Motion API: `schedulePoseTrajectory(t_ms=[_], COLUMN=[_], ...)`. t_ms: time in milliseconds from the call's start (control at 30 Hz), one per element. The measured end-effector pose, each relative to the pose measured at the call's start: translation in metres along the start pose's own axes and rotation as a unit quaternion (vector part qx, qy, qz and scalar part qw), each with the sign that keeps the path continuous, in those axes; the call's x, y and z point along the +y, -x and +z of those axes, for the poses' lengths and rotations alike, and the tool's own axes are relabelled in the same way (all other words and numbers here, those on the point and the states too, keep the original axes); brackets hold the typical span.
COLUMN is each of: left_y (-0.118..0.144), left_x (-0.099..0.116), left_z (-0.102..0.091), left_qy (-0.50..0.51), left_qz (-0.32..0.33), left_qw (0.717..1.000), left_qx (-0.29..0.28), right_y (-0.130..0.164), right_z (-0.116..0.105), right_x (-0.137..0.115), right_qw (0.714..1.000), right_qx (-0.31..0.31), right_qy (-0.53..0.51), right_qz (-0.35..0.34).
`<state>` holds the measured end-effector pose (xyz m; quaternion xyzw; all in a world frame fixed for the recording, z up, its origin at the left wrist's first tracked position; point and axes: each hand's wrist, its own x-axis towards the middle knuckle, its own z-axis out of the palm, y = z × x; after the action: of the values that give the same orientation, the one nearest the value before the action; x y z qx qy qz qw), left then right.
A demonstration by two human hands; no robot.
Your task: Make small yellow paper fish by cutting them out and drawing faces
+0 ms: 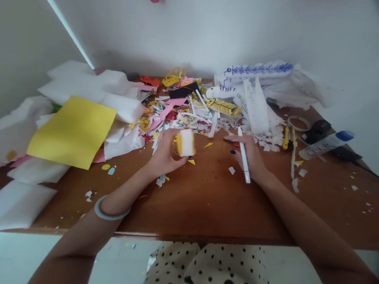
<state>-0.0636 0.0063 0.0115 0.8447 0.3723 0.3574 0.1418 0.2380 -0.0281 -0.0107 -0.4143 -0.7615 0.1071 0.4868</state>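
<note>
My left hand [168, 155], with a pale band on its wrist, is closed around a small white and yellow block [187, 143], slightly blurred. Its exact kind I cannot make out; it looks like foam with yellow paper on its side. To the right, my right hand [249, 153] grips a slim white marker pen [244, 157], slanting across the fingers. Both hands are just above the brown table [200, 204], apart from each other. Small yellow and white paper bits lie between and around them.
Behind the hands lies a heap of paper and foam scraps [191, 116]. White foam pieces [92, 86] and a yellow sheet [75, 131] are at left. On the right are a roll of tape [298, 123], a yellow cutter [286, 138], a glue bottle [325, 145] and a black corded tool [342, 152].
</note>
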Motion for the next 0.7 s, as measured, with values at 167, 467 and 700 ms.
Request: schedulePoseTrajectory(t_ms=[167, 467, 700], left_y=[-0.001, 0.000, 0.004], left_x=[0.012, 0.004, 0.010], left_z=[-0.004, 0.000, 0.008], left_qy=[-0.206, -0.200, -0.133], left_qz=[0.033, 0.024, 0.072], left_qw=[0.975, 0.958, 0.964], left_qx=[-0.077, -0.204, -0.220], right_y=[0.000, -0.004, -0.003], right_z=[0.004, 0.000, 0.012], right_x=[0.005, -0.004, -0.012], right_qw=[0.993, 0.966, 0.942], right_qx=[0.078, 0.042, -0.029], right_qy=[-0.060, -0.177, -0.229], right_qz=[0.071, 0.185, 0.245])
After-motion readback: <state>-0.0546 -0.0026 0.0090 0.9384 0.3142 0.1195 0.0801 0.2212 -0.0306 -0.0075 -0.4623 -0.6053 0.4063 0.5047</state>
